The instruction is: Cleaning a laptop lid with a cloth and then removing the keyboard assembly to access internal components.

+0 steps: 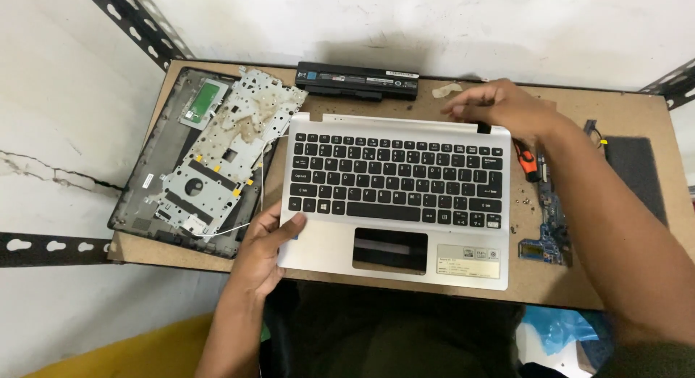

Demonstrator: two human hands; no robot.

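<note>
Brown desk (405, 295) bears a silver keyboard deck (397, 197), steadied at its corner by the left hand (266, 246), grip pinching its edge, while the right hand (499, 106), fingers curled together, is set on its far edge.

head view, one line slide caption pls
Both hands, left hand and right hand, grip a silver laptop keyboard deck at opposite corners.

The keyboard deck (397, 197) lies mid-table (622, 103), with the battery (357, 80) behind it. Left of it sits an opened laptop shell (156, 197) carrying a metal plate (232, 143); right of it lie a screwdriver (527, 161) and circuit board (550, 226).
</note>
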